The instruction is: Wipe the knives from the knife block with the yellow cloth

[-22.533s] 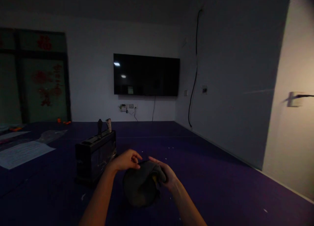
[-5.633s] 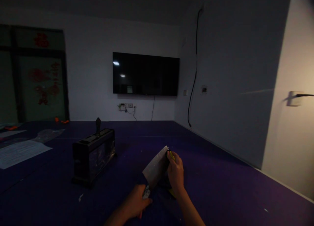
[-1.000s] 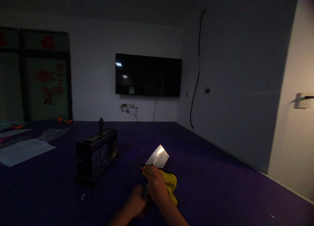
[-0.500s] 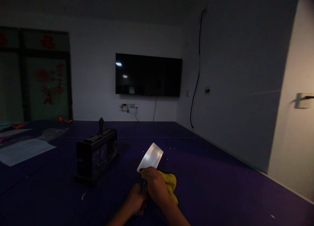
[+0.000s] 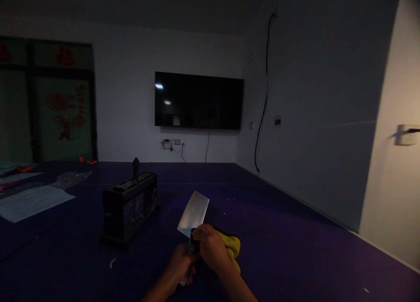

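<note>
My left hand is closed round the handle of a cleaver, whose broad shiny blade points up and away from me. My right hand grips a yellow cloth and presses it against the base of the blade, just above the handle. Both hands are low in the middle of the view, above a dark purple surface. The handle itself is mostly hidden by my fingers.
A black knife block stands to the left of my hands, with one dark handle sticking up from it. White sheets and clear plastic lie at far left. A TV hangs on the back wall.
The blade has tilted more upright and swung a little left. My right hand with the cloth has slid down the blade towards the handle.
</note>
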A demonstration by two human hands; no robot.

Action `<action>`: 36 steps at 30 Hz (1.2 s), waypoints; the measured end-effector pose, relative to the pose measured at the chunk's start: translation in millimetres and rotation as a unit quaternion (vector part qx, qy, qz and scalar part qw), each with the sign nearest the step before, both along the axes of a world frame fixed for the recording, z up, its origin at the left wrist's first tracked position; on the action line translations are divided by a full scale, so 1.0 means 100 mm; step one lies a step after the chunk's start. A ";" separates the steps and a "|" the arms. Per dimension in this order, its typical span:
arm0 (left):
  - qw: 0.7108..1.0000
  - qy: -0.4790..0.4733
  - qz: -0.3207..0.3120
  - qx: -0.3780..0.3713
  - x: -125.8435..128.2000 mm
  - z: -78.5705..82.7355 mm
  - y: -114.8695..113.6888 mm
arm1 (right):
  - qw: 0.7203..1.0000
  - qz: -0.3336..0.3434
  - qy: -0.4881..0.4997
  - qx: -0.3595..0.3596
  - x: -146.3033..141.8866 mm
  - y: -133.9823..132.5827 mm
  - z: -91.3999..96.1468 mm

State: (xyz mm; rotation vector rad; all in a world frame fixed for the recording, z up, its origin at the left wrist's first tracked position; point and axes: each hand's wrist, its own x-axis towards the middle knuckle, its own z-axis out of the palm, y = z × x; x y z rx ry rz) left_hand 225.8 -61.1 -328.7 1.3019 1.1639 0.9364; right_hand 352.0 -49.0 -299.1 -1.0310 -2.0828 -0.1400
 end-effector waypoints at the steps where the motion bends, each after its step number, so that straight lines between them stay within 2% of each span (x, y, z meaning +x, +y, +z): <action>1: 1.000 0.001 0.004 -0.002 0.00 -0.01 0.00 | 1.000 0.001 -0.002 0.000 0.01 0.00 0.00; 6: 1.000 0.004 0.014 -0.001 0.00 -0.04 0.01 | 1.000 -0.021 -0.005 -0.017 0.05 0.05 -0.02; 10: 0.999 0.008 0.031 0.000 0.00 0.01 -0.03 | 0.998 -0.066 0.006 0.003 0.09 0.09 -0.05; 16: 0.996 -0.016 0.081 0.046 -0.05 0.13 -0.03 | 0.988 -0.102 0.106 0.047 0.16 0.13 -0.07; 19: 0.990 0.013 0.110 0.087 -0.09 0.14 -0.02 | 0.976 -0.084 0.197 0.048 0.20 0.16 -0.07; 22: 0.974 0.087 0.155 0.143 -0.13 0.13 -0.03 | 0.956 -0.039 0.288 0.036 0.23 0.18 -0.06; 28: 0.942 0.162 0.212 0.204 -0.20 0.21 -0.06 | 0.899 0.020 0.433 -0.060 0.23 0.17 -0.02; 32: 0.931 0.154 0.246 0.222 -0.26 0.24 -0.05 | 0.886 0.026 0.448 -0.120 0.18 0.14 0.03; 36: 0.930 0.141 0.246 0.235 -0.27 0.22 -0.05 | 0.881 0.043 0.448 -0.144 0.13 0.12 0.02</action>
